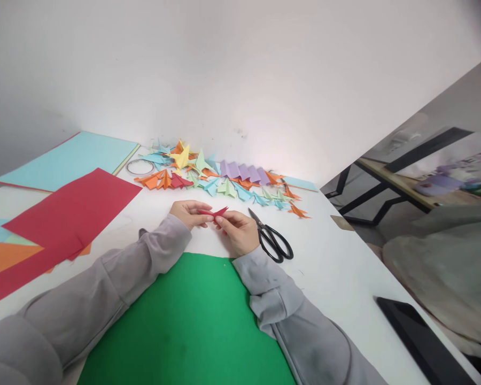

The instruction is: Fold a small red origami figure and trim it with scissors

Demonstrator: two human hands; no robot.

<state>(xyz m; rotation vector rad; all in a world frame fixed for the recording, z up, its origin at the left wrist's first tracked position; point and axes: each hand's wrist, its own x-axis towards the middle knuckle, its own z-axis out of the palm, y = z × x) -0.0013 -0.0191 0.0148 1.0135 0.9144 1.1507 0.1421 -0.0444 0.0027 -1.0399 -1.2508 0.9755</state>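
Both hands meet over the white table [336, 267], just beyond a green sheet [188, 321]. My left hand [189, 213] pinches one end of a small folded red paper piece [213, 212]. My right hand [240, 231] pinches its other end, fingers curled together. Black scissors [273, 239] lie closed just right of my right hand. Grey sleeves cover both forearms.
A pile of folded paper shapes [220, 179] in several colours lies along the wall. Red sheets [70, 214], an orange sheet [8, 255] and a light blue sheet [70, 159] lie at left, with a wire ring [140, 167]. A black flat device [420, 337] sits near the right edge.
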